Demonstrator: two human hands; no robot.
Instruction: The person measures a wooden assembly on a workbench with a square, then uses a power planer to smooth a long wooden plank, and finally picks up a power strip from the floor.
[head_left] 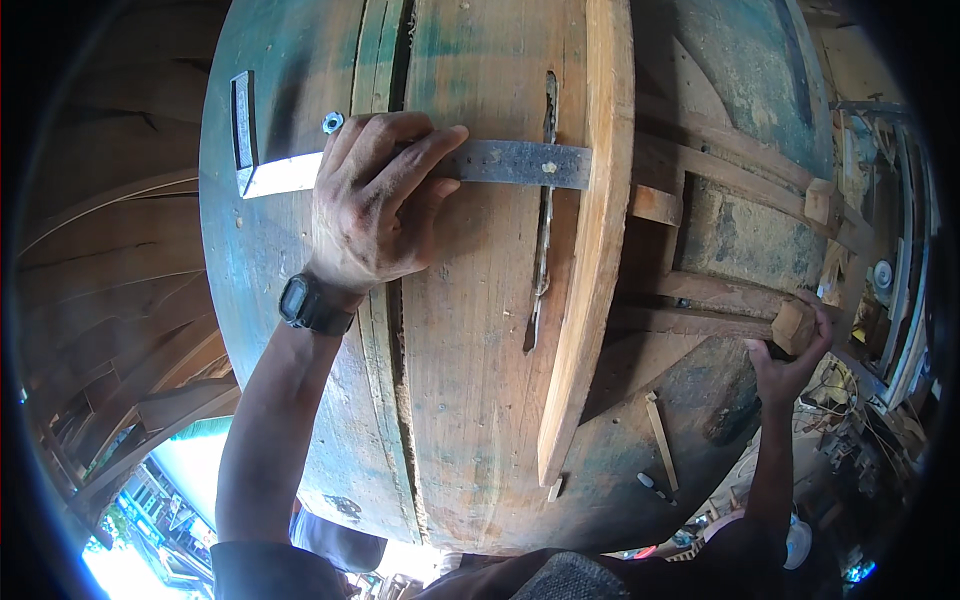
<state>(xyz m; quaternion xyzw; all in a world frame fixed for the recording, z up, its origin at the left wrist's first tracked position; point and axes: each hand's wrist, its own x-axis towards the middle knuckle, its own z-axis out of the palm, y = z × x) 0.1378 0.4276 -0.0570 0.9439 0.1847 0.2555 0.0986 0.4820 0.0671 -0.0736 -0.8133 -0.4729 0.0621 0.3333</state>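
Observation:
A metal try square (540, 165) lies across the worn wooden tabletop (480, 320), its dark stock at the left. My left hand (372, 200) is closed over the middle of the blade and presses it to the wood. The blade's end meets a raised pale wooden strip (570, 330) that runs from far to near. At the right, my right hand (790, 368) wraps its thumb and fingers around the blocky end of a wooden bar (793, 327). Just beyond the left knuckles sits a hex nut (333, 122).
Lengthwise cracks and a long slot (546, 230) cut the tabletop. A second bar end (819, 200) sticks out farther off at the right. A thin wooden stick (661, 440) and a white marker-like object (655, 487) lie near the front. Stacked boards (120, 250) fill the left side.

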